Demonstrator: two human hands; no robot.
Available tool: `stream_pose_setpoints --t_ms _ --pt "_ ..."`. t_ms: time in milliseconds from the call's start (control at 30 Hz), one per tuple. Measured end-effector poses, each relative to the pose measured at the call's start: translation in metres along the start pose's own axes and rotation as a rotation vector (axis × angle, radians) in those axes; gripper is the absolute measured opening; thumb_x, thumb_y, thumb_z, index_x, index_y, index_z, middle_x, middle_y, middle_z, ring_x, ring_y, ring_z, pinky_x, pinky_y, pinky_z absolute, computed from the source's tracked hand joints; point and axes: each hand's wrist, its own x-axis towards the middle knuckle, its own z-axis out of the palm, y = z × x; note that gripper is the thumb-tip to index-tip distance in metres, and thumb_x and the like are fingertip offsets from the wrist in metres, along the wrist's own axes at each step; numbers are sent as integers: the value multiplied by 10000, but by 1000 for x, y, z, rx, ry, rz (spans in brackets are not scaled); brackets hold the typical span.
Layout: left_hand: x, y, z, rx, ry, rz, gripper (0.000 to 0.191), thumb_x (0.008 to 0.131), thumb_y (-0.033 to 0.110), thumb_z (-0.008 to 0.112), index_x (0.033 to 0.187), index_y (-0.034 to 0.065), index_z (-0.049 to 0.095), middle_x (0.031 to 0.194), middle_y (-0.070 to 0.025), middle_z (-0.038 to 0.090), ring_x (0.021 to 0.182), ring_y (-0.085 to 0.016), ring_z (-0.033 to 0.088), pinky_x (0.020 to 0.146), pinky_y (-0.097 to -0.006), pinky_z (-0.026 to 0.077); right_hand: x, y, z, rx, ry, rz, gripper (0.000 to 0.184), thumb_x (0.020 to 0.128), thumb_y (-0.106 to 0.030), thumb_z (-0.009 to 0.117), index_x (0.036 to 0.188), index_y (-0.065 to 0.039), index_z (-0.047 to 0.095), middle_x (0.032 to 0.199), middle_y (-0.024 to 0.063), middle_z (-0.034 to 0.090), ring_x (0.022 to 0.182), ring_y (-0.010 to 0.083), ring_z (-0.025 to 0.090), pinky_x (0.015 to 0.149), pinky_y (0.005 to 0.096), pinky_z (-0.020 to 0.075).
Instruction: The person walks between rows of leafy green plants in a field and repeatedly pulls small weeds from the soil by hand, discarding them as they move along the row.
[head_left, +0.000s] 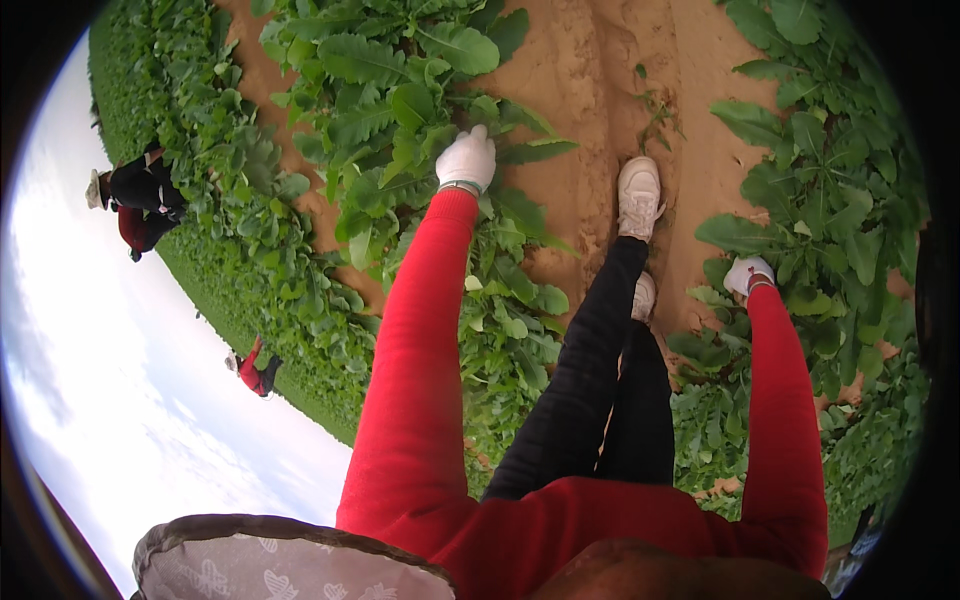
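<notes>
My left hand, in a white glove below a red sleeve, reaches into the row of leafy green plants left of the furrow. Leaves surround its fingertips, and whether they grip anything is hidden. On the other side, my right hand, also white-gloved, is at the edge of the right plant row, low among the leaves. Its fingers are mostly turned away, so a hold on a leaf or stem cannot be made out.
A sandy furrow runs between the rows, with my pale shoe standing in it. A small weed grows ahead of the shoe. Two people, one in dark clothing and one in red, bend over far plants.
</notes>
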Motion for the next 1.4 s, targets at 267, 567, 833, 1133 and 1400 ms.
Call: stream_pose_setpoints --t_ms 267,567,833,1133,1400 --pt "27 12 -1 191 -283 -163 220 797 167 586 979 98 689 1050 -118 661 973 -280 640 774 -396 521 11 1 4 58 -66 41 304 743 -149 588 1014 -13 561 834 162 619 628 276 588 578 382 490" --pt "9 2 -5 45 -164 -128 262 786 191 533 987 101 674 1054 -143 644 971 -308 620 813 -376 497 9 2 5 90 -48 52 404 718 -227 581 1059 -12 605 1070 192 611 878 346 601 780 428 504" --pt "-48 11 -51 -494 80 -11 299 838 320 512 857 42 619 921 -175 627 850 -358 606 733 -437 482 20 3 8 -23 -43 39 318 736 -232 578 947 1 627 1004 202 626 843 343 607 747 442 506" --pt "-110 33 -63 -604 -9 339 526 829 304 591 1280 78 441 1121 -200 543 923 -369 579 809 -418 469 13 -2 5 216 -118 126 136 783 -101 548 706 -15 475 568 122 476 425 219 418 419 337 358" --pt "-100 6 -74 -721 157 253 343 836 202 560 1135 35 556 1030 -167 596 924 -300 605 791 -364 481 37 7 23 47 54 52 246 706 -197 618 864 -9 627 927 180 612 784 302 590 688 398 480"
